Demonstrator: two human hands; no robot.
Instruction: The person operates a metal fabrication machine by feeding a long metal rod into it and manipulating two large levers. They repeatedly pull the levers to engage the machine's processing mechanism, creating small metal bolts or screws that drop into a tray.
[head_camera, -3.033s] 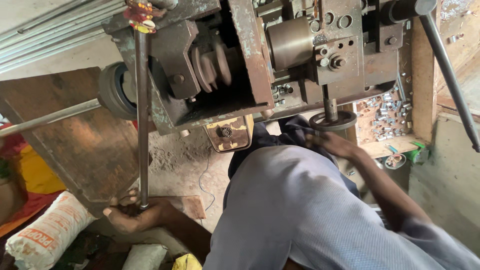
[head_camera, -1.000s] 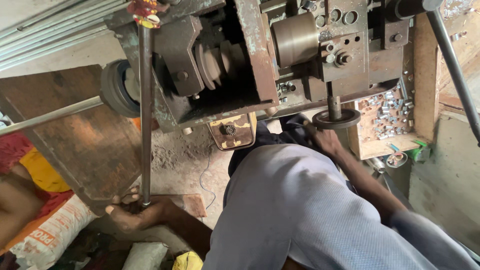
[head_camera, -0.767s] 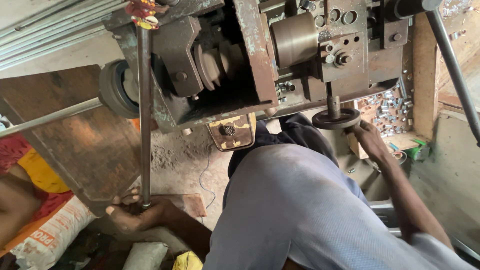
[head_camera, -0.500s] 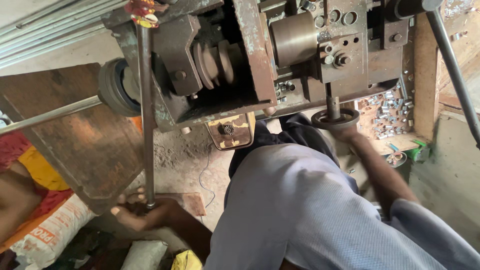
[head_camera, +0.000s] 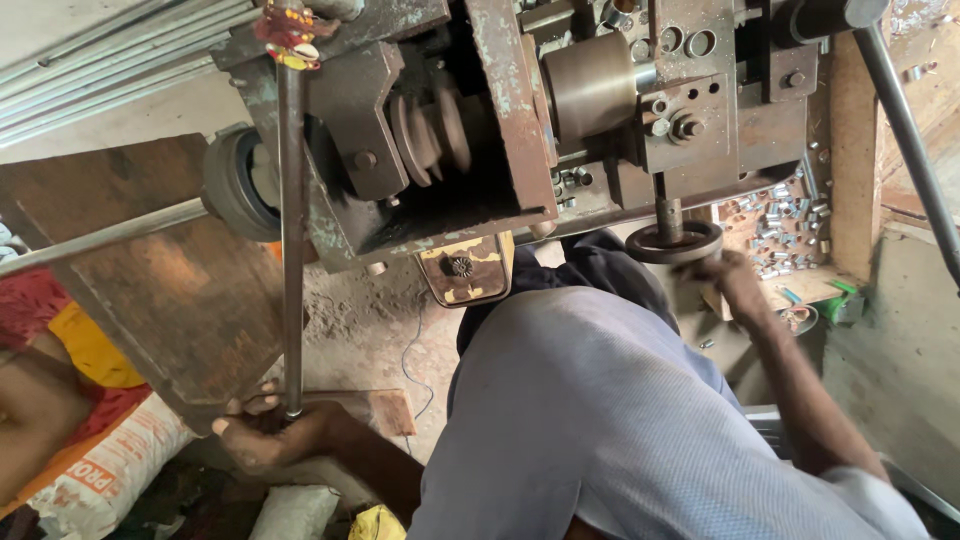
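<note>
My left hand (head_camera: 265, 440) grips the lower end of a long thin metal rod (head_camera: 291, 250). The rod stands almost upright and runs up to the top of a rusty machine (head_camera: 500, 120). My right hand (head_camera: 730, 280), slightly blurred, is closed over the right rim of a small dark handwheel (head_camera: 660, 243) on a short vertical shaft under the machine. My grey-clad torso and bent leg fill the lower middle and hide the floor below.
A brown metal plate (head_camera: 170, 290) leans at left, crossed by a horizontal steel bar (head_camera: 100, 235). A wooden tray of small metal parts (head_camera: 790, 215) sits behind the handwheel. A dark slanted lever (head_camera: 910, 150) runs down the right. A white sack (head_camera: 110, 470) and another person's limb (head_camera: 30, 410) are at lower left.
My right hand dropped away from the handwheel to the right, then came back onto its rim. My left hand stayed at the foot of the rod, shifting only slightly.
</note>
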